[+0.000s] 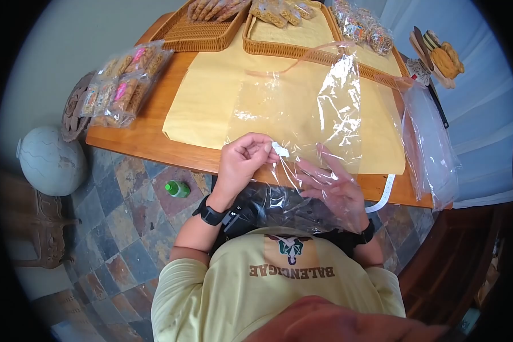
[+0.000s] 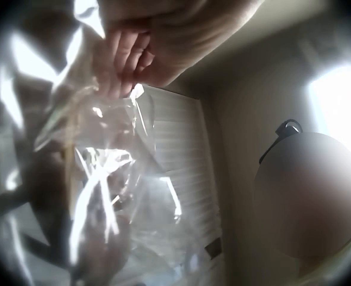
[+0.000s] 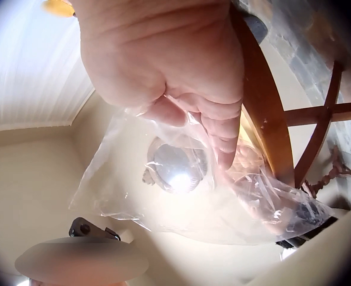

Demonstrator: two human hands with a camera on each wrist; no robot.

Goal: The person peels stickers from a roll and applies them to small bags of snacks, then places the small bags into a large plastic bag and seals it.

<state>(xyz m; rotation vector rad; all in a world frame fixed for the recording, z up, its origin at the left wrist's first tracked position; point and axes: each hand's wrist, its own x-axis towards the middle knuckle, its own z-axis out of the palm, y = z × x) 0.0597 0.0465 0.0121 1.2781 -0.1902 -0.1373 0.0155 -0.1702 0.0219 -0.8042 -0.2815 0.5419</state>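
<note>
A large clear plastic bag [image 1: 302, 108] spreads over the table's front edge and hangs toward the person's lap. My left hand [image 1: 246, 159] pinches the bag's film between thumb and fingertips, beside a small white patch [image 1: 280, 149]. In the left wrist view, shiny folds of the bag [image 2: 98, 196] hang below the left hand's curled fingers [image 2: 127, 56]. My right hand [image 1: 336, 188] shows through the clear film, its fingers spread and fairly straight. The right wrist view has the right hand [image 3: 169, 59] with long extended fingers against the bag [image 3: 121, 173], which drapes past the thumb.
Yellow paper [image 1: 202, 97] covers much of the wooden table [image 1: 137, 139]. Packaged snacks [image 1: 125, 85] lie at left; wicker trays [image 1: 211, 43] with more packs stand at the back. Another pile of clear bags [image 1: 433, 148] hangs over the right edge, near a white measuring tape [image 1: 385, 194].
</note>
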